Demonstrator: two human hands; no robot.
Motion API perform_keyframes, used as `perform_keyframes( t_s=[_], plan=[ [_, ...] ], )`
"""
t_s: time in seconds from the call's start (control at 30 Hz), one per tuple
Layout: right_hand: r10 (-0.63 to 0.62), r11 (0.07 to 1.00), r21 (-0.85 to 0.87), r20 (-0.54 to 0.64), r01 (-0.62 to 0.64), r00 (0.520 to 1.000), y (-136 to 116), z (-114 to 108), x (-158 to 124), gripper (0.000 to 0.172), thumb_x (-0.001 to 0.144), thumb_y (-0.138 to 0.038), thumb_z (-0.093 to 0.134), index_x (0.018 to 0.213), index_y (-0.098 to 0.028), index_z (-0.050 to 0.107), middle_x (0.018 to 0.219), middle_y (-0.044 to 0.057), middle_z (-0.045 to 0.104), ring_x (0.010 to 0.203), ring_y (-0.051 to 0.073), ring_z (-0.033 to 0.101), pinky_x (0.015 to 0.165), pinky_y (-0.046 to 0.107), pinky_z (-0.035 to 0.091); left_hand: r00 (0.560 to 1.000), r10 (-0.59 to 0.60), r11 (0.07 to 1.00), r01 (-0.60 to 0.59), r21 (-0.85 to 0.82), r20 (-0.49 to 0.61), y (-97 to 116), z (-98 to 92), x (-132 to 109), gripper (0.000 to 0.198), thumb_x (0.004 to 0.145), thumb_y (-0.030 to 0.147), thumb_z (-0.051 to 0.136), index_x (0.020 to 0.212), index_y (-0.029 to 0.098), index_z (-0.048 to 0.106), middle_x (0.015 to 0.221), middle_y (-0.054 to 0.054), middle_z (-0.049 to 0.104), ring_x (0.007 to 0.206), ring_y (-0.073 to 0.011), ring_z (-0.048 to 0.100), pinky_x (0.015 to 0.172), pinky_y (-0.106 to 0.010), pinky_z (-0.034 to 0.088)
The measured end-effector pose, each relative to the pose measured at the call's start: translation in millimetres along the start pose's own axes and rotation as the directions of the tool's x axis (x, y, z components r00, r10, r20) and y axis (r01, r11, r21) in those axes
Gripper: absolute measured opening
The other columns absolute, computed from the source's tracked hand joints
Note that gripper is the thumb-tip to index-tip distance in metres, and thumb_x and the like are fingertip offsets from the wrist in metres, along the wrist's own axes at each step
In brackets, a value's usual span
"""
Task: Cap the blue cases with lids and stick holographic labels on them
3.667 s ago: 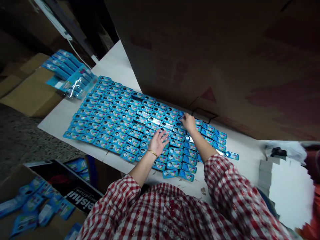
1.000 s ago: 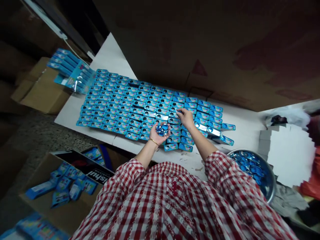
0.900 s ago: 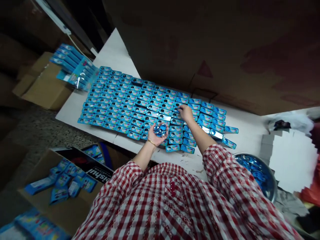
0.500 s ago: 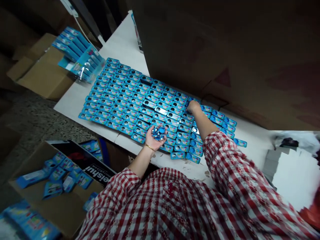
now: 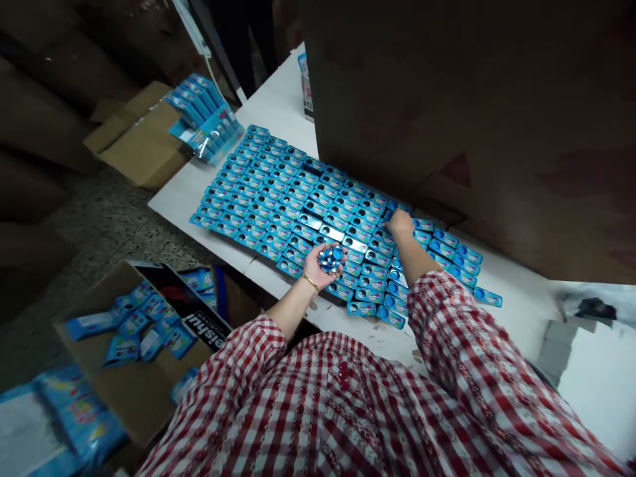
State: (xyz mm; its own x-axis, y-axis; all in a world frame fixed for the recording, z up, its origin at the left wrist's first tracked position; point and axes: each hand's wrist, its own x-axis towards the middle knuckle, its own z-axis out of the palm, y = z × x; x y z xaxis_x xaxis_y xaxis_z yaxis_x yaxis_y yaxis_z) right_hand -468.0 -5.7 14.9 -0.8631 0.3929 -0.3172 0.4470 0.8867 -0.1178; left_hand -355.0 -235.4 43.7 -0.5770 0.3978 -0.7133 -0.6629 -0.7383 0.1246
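Rows of slim blue cases (image 5: 263,211) with printed labels lie side by side on a white table (image 5: 171,204). Many have a dark round hole at one end; several toward the right have a blue round piece there. My left hand (image 5: 316,270) is palm up over the near edge of the rows, cupped around a handful of small shiny blue round pieces (image 5: 330,258). Over the far right rows, my right hand (image 5: 400,224) reaches down with its fingers curled at a case. Its fingertips are partly hidden, and whatever they hold cannot be made out.
A big cardboard box (image 5: 437,112) walls off the table's far side. At lower left, an open carton (image 5: 136,407) holds loose blue packs (image 5: 124,349). A display box (image 5: 214,140) of blue packs sits at the table's left corner, beside another carton (image 5: 142,149).
The camera has turned, so the table and cartons appear farther right. Both hands stay over nearly the same cases, the left one still holding the round pieces.
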Motion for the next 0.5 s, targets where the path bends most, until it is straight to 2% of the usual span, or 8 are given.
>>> perform_keyframes(
  t_s=[0.1,0.17,0.27,0.37,0.5],
  plan=[
    [-0.164,0.976,0.116,-0.165,0.184,0.973,0.7,6.2,-32.4,0.032,0.084,-0.031,0.053,0.112,-0.016,0.059,0.108,0.015,0.063,0.100,0.025,0.059,0.083,0.035,0.044,1.000,-0.020,1.000,0.020,0.012,0.010,-2.2,-9.4,4.4,0.024,0.080,0.032,0.049,0.088,0.015,0.064,0.085,-0.011,0.067,0.071,-0.0201,0.064,0.049,-0.025,0.045],
    [-0.363,0.893,0.201,-0.207,0.403,0.908,1.3,15.1,-55.7,0.027,0.087,-0.029,0.047,0.106,-0.018,0.062,0.105,0.011,0.064,0.096,0.022,0.059,0.083,0.033,0.044,1.000,-0.027,1.000,0.027,-0.003,-0.005,-3.9,-19.6,7.3,0.025,0.081,0.032,0.047,0.088,0.014,0.064,0.083,-0.011,0.067,0.068,-0.0188,0.063,0.049,-0.025,0.045],
    [-0.575,0.746,0.301,-0.158,0.594,0.803,-2.6,32.9,-83.4,0.021,0.085,-0.025,0.049,0.095,-0.018,0.066,0.098,0.008,0.065,0.090,0.019,0.060,0.082,0.031,0.045,0.999,-0.014,0.999,0.012,-0.034,-0.038,-5.6,-37.7,3.1,0.024,0.082,0.031,0.046,0.088,0.015,0.063,0.082,-0.010,0.066,0.066,-0.0171,0.062,0.048,-0.023,0.044],
    [-0.668,0.691,0.300,-0.084,0.658,0.740,-19.7,51.9,-102.6,0.021,0.086,-0.023,0.049,0.096,-0.019,0.067,0.100,0.007,0.065,0.093,0.019,0.059,0.082,0.031,0.045,0.996,0.011,0.999,-0.015,-0.052,-0.084,-4.7,-56.4,-10.2,0.023,0.082,0.029,0.046,0.088,0.016,0.063,0.082,-0.010,0.066,0.065,-0.0169,0.062,0.047,-0.023,0.043],
    [-0.761,0.630,0.225,-0.009,0.743,0.648,-62.8,72.0,-123.0,0.028,0.089,-0.027,0.046,0.111,-0.022,0.062,0.112,0.008,0.060,0.100,0.020,0.057,0.082,0.030,0.046,0.989,0.073,0.994,-0.083,-0.071,-0.128,0.4,-77.4,-27.8,0.023,0.083,0.028,0.045,0.093,0.017,0.063,0.084,-0.010,0.067,0.063,-0.0163,0.061,0.045,-0.022,0.043]
  ],
)
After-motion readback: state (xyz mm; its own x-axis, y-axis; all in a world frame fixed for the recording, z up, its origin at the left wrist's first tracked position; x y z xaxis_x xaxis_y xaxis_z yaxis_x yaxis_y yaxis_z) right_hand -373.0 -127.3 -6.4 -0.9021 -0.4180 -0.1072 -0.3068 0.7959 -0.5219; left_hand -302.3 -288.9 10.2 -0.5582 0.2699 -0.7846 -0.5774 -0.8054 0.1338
